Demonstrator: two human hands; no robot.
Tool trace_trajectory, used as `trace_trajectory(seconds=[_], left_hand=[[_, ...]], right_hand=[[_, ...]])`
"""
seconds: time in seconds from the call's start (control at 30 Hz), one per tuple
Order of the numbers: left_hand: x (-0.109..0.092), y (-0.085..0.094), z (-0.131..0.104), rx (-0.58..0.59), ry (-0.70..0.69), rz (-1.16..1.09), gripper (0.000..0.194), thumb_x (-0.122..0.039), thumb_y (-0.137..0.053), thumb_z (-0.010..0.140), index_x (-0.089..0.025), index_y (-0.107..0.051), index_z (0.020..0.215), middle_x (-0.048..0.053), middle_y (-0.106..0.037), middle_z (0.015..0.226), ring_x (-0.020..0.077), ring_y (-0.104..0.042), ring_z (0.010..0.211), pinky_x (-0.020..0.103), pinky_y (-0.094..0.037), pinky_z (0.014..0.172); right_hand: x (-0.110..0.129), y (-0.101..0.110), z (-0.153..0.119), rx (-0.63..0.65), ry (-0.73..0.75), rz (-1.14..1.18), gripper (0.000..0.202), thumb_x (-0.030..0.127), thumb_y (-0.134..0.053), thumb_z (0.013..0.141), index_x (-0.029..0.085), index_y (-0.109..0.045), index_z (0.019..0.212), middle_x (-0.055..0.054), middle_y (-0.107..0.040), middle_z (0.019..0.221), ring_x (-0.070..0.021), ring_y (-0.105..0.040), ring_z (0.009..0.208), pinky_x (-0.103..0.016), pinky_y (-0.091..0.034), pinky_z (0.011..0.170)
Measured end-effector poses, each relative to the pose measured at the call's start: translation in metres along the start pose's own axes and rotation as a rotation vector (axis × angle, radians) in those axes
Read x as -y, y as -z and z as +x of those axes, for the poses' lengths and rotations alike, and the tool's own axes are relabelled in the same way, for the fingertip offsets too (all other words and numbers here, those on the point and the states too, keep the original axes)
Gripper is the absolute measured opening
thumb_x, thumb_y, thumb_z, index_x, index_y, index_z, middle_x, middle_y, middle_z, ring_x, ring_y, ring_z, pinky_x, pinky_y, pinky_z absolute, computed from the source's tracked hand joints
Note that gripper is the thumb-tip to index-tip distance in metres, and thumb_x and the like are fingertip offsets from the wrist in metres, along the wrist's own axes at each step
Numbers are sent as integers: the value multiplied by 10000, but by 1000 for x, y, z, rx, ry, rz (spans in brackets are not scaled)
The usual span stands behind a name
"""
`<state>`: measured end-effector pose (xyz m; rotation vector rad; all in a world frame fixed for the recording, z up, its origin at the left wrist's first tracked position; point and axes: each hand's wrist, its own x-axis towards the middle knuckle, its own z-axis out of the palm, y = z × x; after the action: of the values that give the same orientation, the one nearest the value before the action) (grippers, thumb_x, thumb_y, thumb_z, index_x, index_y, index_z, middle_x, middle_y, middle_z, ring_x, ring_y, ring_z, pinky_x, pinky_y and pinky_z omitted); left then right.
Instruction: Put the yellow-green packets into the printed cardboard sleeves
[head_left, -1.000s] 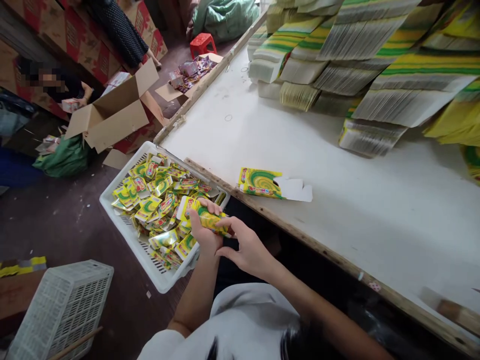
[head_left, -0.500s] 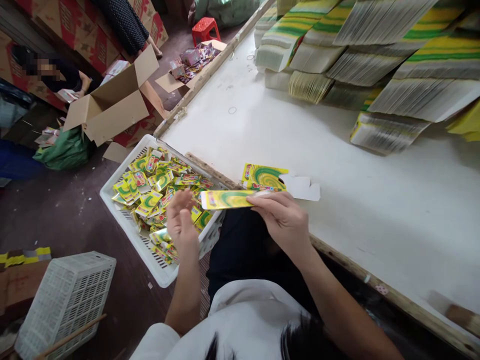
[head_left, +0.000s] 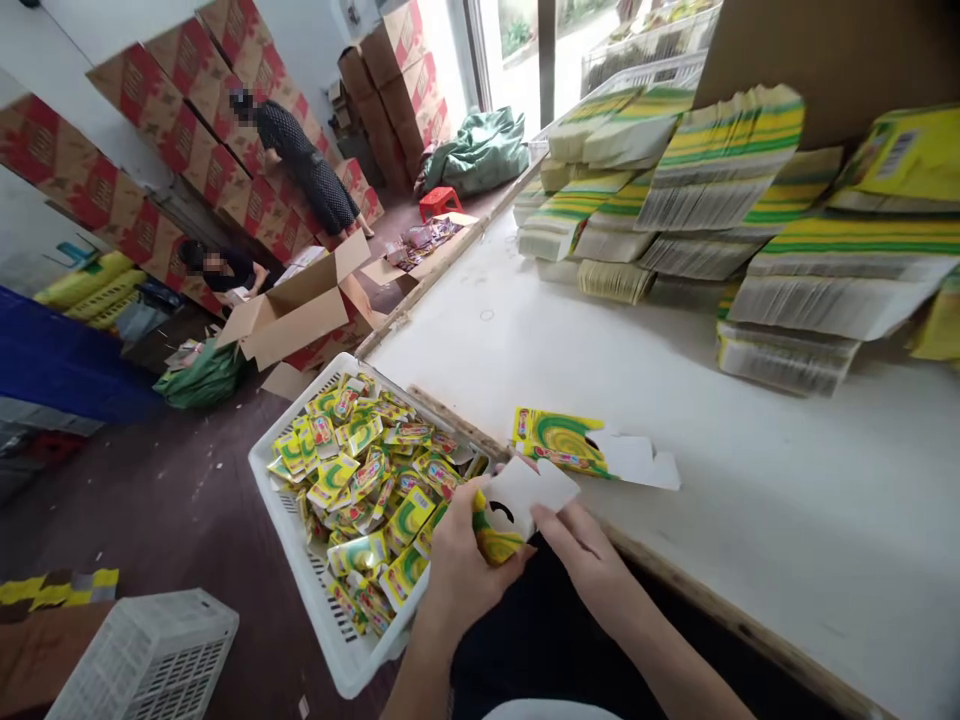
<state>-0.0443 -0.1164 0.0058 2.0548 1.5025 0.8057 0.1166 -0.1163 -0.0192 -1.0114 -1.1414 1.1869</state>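
Note:
My left hand (head_left: 469,570) is wrapped round a small yellow-green carton (head_left: 499,535), whose white flaps point up and to the right. The fingers of my right hand (head_left: 589,550) pinch the carton's white flap at its right side. On the white table, just beyond my hands, lies another flattened yellow-green carton (head_left: 559,438) with a white flap. A white plastic basket (head_left: 319,640), heaped with small yellow-green cartons (head_left: 371,470), stands to the left of my hands, against the table edge.
Stacks of flat cartons (head_left: 705,190) stand on the far side of the table (head_left: 750,500). An open cardboard box (head_left: 300,310), a red stool (head_left: 440,203) and two people are at the far left. An overturned white basket (head_left: 150,650) lies at lower left.
My left hand has moved from apart and open to gripping the carton. The carton has turned, and its white flaps now show. The view has tilted up, showing more of the room.

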Motion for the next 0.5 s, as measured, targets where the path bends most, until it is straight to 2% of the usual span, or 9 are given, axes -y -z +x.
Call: trace_trajectory(seconds=[0.07,0.17,0.23,0.3,0.33,0.4,0.43,0.5], left_hand=[[-3,-3,-2,43,-117,-27,762,-276,-787,797,-261,-388,1446,112,-663,1345,272,-684,1192,424,-585,982],[-4,-8,-2,59,-216,-94,740,-233,-768,803,-299,-379,1429,101,-645,1320,268,-669,1187,424,-583,959],[0,-11,-2,58,-185,-122,631,-208,-764,786,-303,-442,1320,78,-657,1220,258,-685,1097,407,-588,894],[6,-12,-2,101,-105,-126,566,-201,-770,754,-292,-467,1223,62,-660,1136,251,-693,986,402,-586,824],[9,-12,-2,127,-66,-124,558,-211,-771,745,-285,-467,1207,60,-657,1103,249,-691,937,405,-584,798],[15,-12,-2,157,-11,-139,611,-233,-768,734,-271,-446,1251,77,-646,1115,261,-686,941,437,-585,828],[18,-13,-1,151,13,-162,671,-233,-771,723,-266,-416,1292,93,-635,1155,273,-685,990,457,-582,874],[21,-12,-1,119,62,-211,794,-194,-775,684,-266,-342,1346,109,-608,1217,280,-675,1079,472,-572,947]], right_hand=[[-2,-5,0,108,-85,76,452,471,-480,1036,280,-617,1422,-93,-654,1469,-284,-598,1393,-511,-461,1200],[-9,-8,-1,157,-157,171,459,520,-517,1015,296,-642,1396,-90,-684,1432,-289,-647,1337,-508,-497,1170],[-14,-7,-2,143,-137,186,513,545,-538,1002,284,-607,1438,-112,-684,1429,-298,-668,1310,-507,-532,1135],[-15,-3,-3,143,-33,116,614,555,-575,980,266,-526,1520,-139,-643,1477,-314,-633,1355,-517,-526,1139],[-14,-1,-3,174,30,48,675,536,-618,962,266,-469,1563,-145,-597,1526,-320,-587,1406,-518,-505,1159],[-9,3,-4,292,133,-119,711,402,-676,950,294,-407,1599,-132,-481,1625,-307,-475,1499,-494,-462,1198],[-5,5,-3,356,164,-198,672,308,-665,957,308,-428,1586,-122,-442,1652,-291,-449,1516,-470,-454,1205],[2,9,-1,420,201,-314,507,171,-580,981,304,-581,1471,-116,-453,1646,-263,-496,1485,-419,-486,1181]])
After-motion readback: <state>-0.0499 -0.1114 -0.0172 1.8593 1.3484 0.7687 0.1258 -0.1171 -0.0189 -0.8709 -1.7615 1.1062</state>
